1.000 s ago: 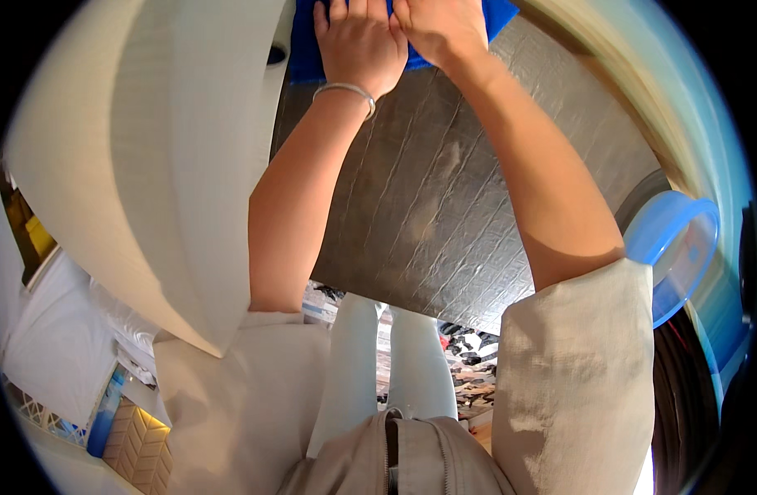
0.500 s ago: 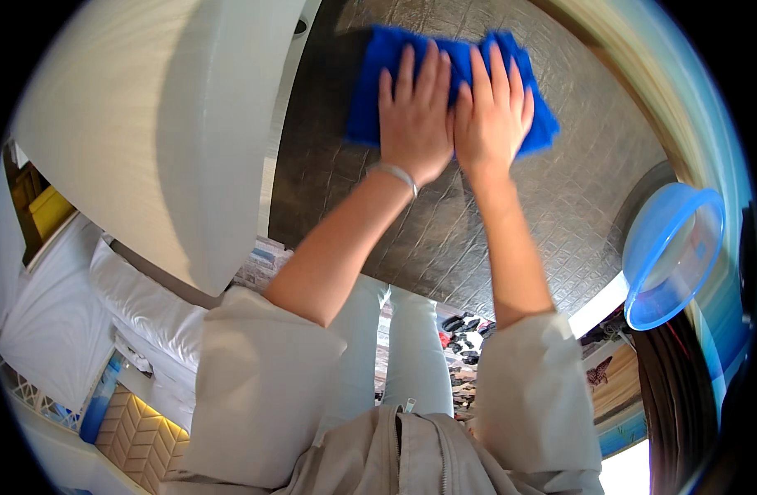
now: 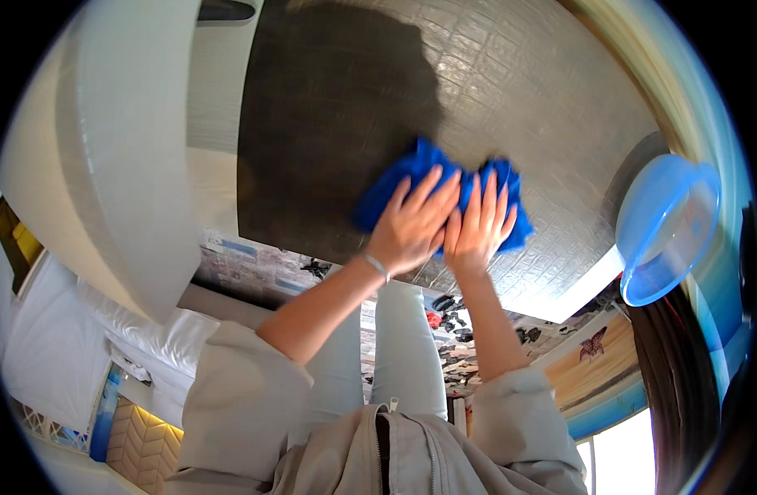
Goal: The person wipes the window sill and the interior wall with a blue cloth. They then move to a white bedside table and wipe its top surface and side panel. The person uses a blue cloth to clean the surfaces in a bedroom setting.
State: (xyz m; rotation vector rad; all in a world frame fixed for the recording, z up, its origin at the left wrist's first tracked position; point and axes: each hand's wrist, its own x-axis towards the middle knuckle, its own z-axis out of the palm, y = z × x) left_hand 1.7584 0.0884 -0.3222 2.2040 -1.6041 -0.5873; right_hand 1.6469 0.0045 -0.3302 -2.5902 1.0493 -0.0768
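Observation:
A bright blue cloth (image 3: pixel 387 194) lies bunched and creased on a dark brown, textured tabletop (image 3: pixel 544 115), close to the table's near edge. On its left half my left hand (image 3: pixel 410 227) rests palm down, fingers stretched out over the fabric and a pale bracelet at the wrist. Beside it, my right hand (image 3: pixel 477 224) presses flat on the right half, its fingers extended. The two hands nearly touch at the thumbs. Parts of the cloth are hidden under both palms.
A translucent blue plastic basin (image 3: pixel 643 247) stands at the table's right corner. To the left rises a large cream-coloured panel (image 3: pixel 131 165). White bedding (image 3: pixel 48 330) lies at the lower left, and a dark curtain (image 3: pixel 663 388) hangs at the lower right.
Both hands have drawn the blue cloth from the far part of the tabletop back toward me. The cloth is more bunched now, and the view has shifted.

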